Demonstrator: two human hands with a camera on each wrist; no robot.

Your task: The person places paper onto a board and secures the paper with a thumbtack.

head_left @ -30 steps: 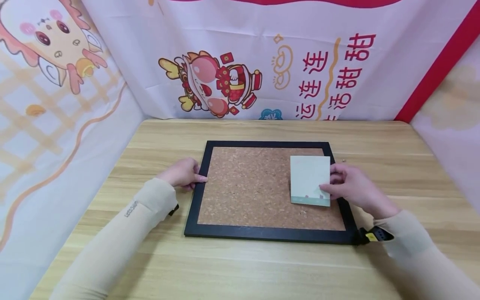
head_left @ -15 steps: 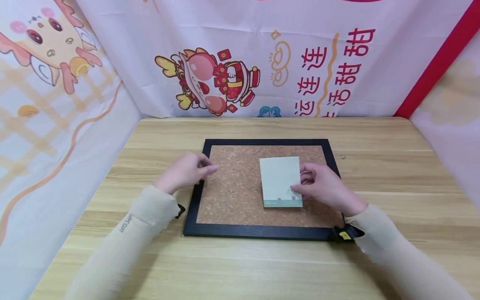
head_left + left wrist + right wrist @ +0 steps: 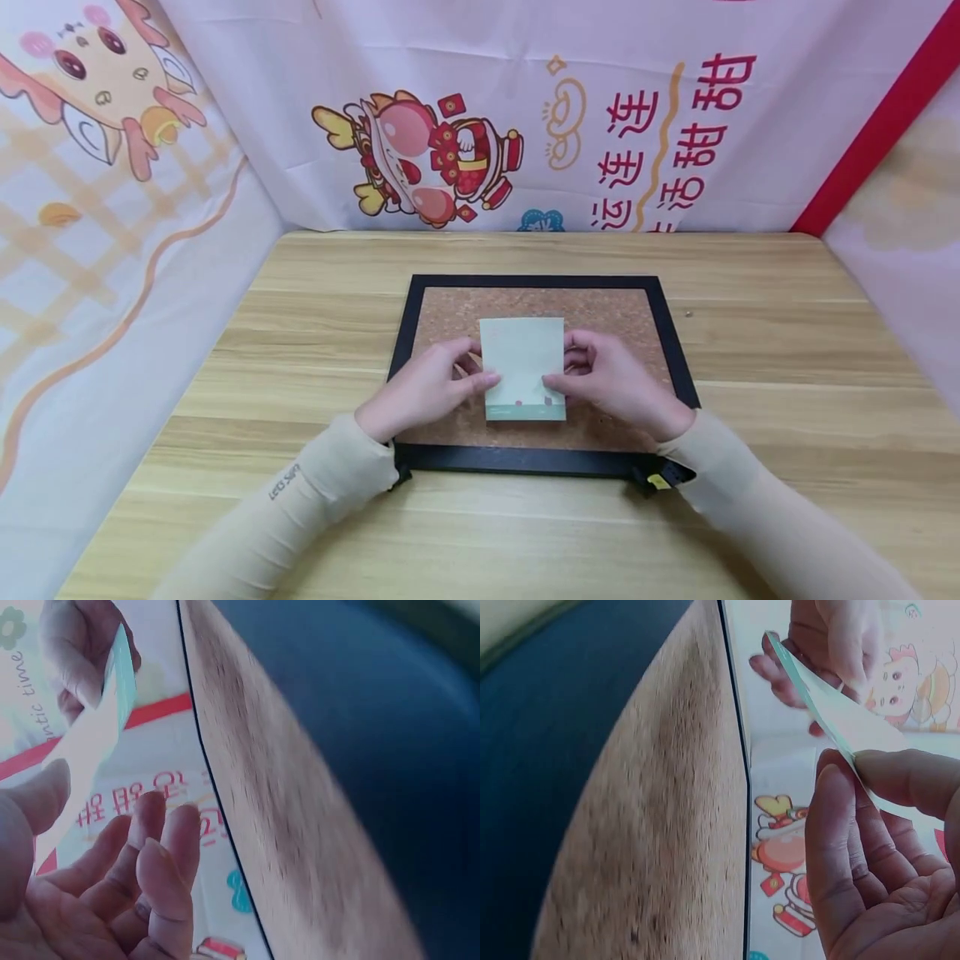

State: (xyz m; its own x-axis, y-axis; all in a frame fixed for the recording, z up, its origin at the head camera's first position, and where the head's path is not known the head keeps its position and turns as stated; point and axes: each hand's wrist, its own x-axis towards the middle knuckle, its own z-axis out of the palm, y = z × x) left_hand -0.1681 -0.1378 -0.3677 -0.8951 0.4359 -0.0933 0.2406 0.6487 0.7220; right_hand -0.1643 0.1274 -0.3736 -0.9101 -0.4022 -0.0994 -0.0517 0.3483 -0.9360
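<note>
Wooden table (image 3: 480, 533), corkboard (image 3: 465, 312) on top: left hand (image 3: 426, 383) has joined right hand (image 3: 618, 383), both pinching the card (image 3: 522, 360), likely steadying it.

Angles left arm (image 3: 262, 517) and right arm (image 3: 787, 508) inward, both in long sleeves (image 3: 352, 458). Holds left hand (image 3: 427, 379) and right hand (image 3: 618, 383) near each other, apart. Pinches with right thumb (image 3: 911, 776) against bent fingers (image 3: 832, 844); holds left thumb (image 3: 49, 799) apart from loosely bent left fingers (image 3: 169, 892).
</note>
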